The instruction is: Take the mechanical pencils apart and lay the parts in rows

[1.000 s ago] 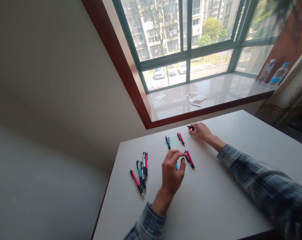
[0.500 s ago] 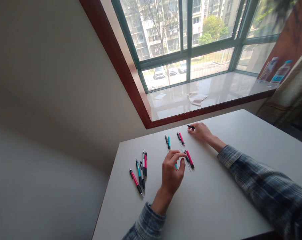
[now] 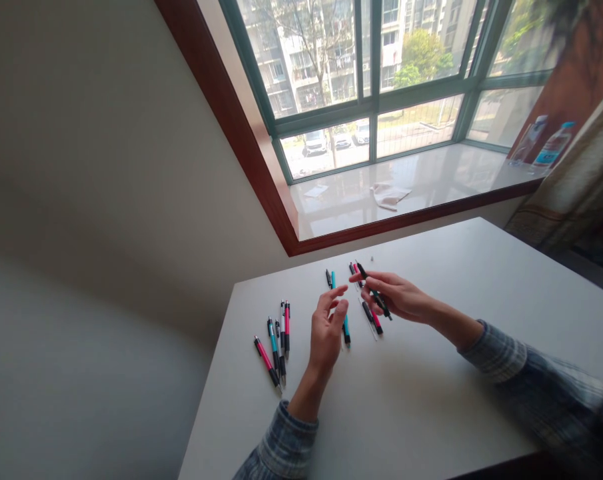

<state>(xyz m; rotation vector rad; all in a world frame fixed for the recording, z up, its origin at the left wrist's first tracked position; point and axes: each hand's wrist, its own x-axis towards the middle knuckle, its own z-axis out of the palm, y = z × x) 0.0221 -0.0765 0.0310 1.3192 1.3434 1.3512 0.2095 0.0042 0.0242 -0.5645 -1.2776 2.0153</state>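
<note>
My right hand [image 3: 398, 295] is raised a little over the white table [image 3: 431, 373] and holds a dark pen [image 3: 373, 291] between thumb and fingers, its tip pointing away to the upper left. My left hand [image 3: 326, 328] hovers beside it with fingers loosely apart and nothing in them. A teal pen [image 3: 346, 328] lies just right of the left hand. A pink and black pen [image 3: 372, 318] lies under the right hand. A teal pen part [image 3: 332, 279] and a pink one [image 3: 354, 270] lie farther back.
A cluster of several pink, teal and black pens [image 3: 277, 340] lies at the table's left. Behind the table runs a glossy window sill [image 3: 431, 183] with a crumpled cloth [image 3: 388, 195], a paper scrap [image 3: 314, 191] and two bottles [image 3: 541, 143] at the right.
My right hand has come back from the far table edge with the dark pen, lifting it toward the left hand. My left hand has let go of the teal pen and opened.
</note>
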